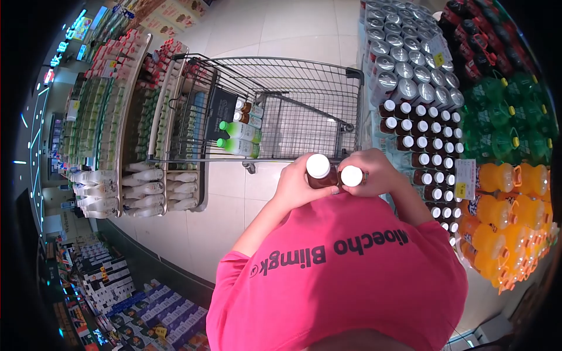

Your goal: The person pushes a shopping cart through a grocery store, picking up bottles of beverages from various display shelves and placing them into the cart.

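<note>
Two dark brown bottles with white caps are held upright side by side, close to the chest of the pink shirt. My left hand (pixel 294 184) is wrapped round the left bottle (pixel 319 167), whose cap looks larger. The right bottle (pixel 352 176) is in my right hand (pixel 372 172), its lower part hidden. Just beyond the hands stands a wire shopping cart (pixel 293 159). Inside it lie two green-capped bottles (pixel 240 131) and two brown bottles with white caps (pixel 249 109), all on their sides.
Rows of white-capped brown bottles (pixel 432 142) and silver-topped cans (pixel 404 70) stand at the right. Behind them are orange drink bottles (pixel 497 199) and green ones (pixel 503 111). Shelves of bottles (pixel 96 123) stand left of the cart, boxed goods (pixel 158 316) at the lower left.
</note>
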`<state>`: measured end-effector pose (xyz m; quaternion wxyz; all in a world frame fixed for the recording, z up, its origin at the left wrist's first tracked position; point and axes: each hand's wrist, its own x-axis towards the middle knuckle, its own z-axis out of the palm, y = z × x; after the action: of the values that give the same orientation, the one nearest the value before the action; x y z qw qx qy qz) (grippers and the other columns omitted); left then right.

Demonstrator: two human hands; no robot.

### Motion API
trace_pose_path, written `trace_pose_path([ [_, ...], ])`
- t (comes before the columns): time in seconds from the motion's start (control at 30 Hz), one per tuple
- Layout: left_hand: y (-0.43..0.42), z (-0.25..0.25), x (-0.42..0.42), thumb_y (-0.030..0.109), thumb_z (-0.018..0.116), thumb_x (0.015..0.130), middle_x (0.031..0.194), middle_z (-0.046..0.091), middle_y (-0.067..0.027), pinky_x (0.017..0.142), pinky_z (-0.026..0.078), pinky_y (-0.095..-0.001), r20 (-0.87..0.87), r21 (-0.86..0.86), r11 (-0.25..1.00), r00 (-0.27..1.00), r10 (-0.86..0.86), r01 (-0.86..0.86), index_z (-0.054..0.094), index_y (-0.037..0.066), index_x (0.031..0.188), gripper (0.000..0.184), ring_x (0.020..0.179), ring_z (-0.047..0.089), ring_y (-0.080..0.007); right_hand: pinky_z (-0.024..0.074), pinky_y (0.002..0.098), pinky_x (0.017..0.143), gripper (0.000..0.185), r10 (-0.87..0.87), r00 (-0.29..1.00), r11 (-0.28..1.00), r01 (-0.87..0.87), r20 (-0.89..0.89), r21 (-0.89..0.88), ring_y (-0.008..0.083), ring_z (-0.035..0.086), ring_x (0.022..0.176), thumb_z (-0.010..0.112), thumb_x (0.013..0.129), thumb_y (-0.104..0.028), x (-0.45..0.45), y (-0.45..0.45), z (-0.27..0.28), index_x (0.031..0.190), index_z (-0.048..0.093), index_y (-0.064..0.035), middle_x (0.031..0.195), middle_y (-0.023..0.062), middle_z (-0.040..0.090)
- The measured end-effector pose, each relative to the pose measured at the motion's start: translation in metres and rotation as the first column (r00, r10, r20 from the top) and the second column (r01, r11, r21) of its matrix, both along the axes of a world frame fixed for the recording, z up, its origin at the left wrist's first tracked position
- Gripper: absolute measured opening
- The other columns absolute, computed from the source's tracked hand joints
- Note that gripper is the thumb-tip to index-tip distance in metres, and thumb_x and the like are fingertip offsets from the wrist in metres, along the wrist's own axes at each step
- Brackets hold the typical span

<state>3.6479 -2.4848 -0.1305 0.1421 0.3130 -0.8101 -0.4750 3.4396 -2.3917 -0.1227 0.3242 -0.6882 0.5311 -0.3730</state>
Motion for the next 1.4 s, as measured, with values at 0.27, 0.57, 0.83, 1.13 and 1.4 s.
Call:
trace_pose_path([
  [0.27,-0.009,-0.012,0.007,0.03,0.082,0.056,0.099,0.062,-0.0096,0.077,0.052,-0.0369,-0.029,-0.057,0.99,0.991,-0.128,0.126,0.058,0.01,0.11,0.061,0.09,0.063,-0.0286,0.0433,0.0304,0.051,0.029,0.018,1.0,0.999,-0.018,-0.011,-0.033,0.0219,0.06,0.061,0.075,0.058,-0.017,0.005,-0.019,-0.01,0.085,0.065,-0.0114,0.07,0.003,0.062],
  [0.57,-0.128,-0.038,0.034,0.013,0.083,0.063,0.099,0.065,-0.0081,0.082,0.049,-0.0289,-0.155,0.277,0.955,0.976,0.156,-0.108,0.056,-0.002,0.111,0.057,0.091,0.062,-0.0136,0.0484,0.0344,0.058,0.032,-0.128,0.992,0.99,0.127,-0.014,-0.054,0.0259,0.063,0.068,0.071,0.06,-0.02,0.023,-0.092,-0.031,0.089,0.064,-0.0099,0.079,0.0056,0.065],
  [0.83,-0.318,-0.117,0.042,0.021,0.079,0.072,0.095,0.067,-0.0081,0.077,0.048,-0.0268,-0.144,0.208,0.781,0.772,0.619,-0.588,0.061,-0.002,0.105,0.044,0.085,0.062,-0.0126,0.0499,0.0325,0.061,0.03,-0.176,0.984,0.982,0.176,0.008,0.068,0.0256,0.064,0.07,0.073,0.061,-0.015,0.038,-0.173,-0.081,0.09,0.064,-0.0097,0.079,0.006,0.065],
  [1.13,-0.447,-0.265,0.027,0.032,0.083,0.065,0.1,0.066,-0.0132,0.081,0.048,-0.0316,0.074,-0.049,0.671,0.667,0.741,-0.74,0.061,-0.002,0.108,0.06,0.092,0.064,-0.0201,0.0503,0.0357,0.067,0.034,-0.144,0.99,0.953,0.14,-0.001,0.269,0.0276,0.063,0.079,0.073,0.064,-0.021,0.035,-0.246,-0.162,0.095,0.063,-0.0136,0.09,0.0046,0.066],
  [1.4,-0.467,-0.35,0.035,0.038,0.081,0.062,0.093,0.068,-0.0142,0.078,0.05,-0.0361,0.223,-0.173,0.701,0.666,0.712,-0.691,0.064,0.003,0.104,0.058,0.088,0.065,-0.0275,0.0505,0.0352,0.066,0.035,-0.158,0.986,0.931,0.13,0.054,0.341,0.0275,0.063,0.079,0.073,0.063,-0.02,0.031,-0.314,-0.233,0.095,0.062,-0.0136,0.089,0.0052,0.065],
])
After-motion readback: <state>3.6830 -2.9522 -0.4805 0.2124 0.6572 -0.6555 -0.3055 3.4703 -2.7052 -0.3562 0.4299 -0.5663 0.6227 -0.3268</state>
